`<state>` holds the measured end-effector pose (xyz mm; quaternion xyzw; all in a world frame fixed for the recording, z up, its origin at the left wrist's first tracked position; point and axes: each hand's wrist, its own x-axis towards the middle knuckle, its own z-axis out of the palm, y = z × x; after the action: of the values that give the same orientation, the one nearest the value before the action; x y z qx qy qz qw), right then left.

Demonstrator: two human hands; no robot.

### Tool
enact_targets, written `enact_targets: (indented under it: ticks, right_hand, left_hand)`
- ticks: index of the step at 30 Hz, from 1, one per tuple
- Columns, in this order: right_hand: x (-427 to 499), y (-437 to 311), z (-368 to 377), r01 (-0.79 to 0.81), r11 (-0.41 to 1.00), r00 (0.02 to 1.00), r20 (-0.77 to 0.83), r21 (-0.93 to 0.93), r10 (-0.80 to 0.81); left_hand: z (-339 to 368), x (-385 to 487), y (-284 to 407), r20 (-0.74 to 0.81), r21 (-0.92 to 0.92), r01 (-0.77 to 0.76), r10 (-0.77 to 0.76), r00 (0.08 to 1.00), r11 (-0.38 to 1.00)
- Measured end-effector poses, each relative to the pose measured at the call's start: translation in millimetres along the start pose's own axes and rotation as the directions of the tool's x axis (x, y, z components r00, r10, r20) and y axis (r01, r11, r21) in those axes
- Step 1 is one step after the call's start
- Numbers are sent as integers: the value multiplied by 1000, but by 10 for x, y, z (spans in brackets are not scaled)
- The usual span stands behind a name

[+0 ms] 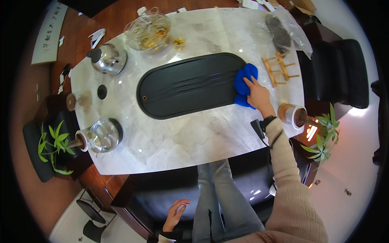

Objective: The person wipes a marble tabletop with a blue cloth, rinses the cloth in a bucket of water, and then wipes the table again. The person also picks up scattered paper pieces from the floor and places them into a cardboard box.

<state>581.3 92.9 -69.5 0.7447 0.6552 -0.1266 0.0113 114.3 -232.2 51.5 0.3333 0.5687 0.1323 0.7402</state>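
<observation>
My right hand (pixel 259 94) presses a bunched blue cloth (pixel 242 82) onto the right end of a black oval tea tray (pixel 188 88). Part of the cloth hangs over the tray's rim onto the marble-patterned tabletop (pixel 194 133). The tray has long grooves along its middle and a small drain hole near its left end. Low beside my left thigh, away from the table, my left hand (pixel 176 212) hangs with nothing in it, its fingers loosely curled and thumb apart.
At the back left stand a steel kettle (pixel 110 59), a clear bowl of glassware (pixel 149 33) and a small glass cup (pixel 179 43). A wooden cup rack (pixel 280 69) lies right of the tray. Potted plants (pixel 299 117) flank the table, with a glass pot (pixel 104 135) near the left one.
</observation>
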Motion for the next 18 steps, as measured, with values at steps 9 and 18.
enact_targets:
  ticks: [9, 18]
  right_hand:
    - [-69, -779, 885, -301, 777, 792, -310, 552, 527]
    - [599, -3244, 1083, 382, 686, 909, -117, 619, -400]
  left_hand:
    - [103, -133, -102, -40, -107, 9, -13, 999, 994]
    - [153, -445, -408, -146, -241, 5, -42, 988, 971]
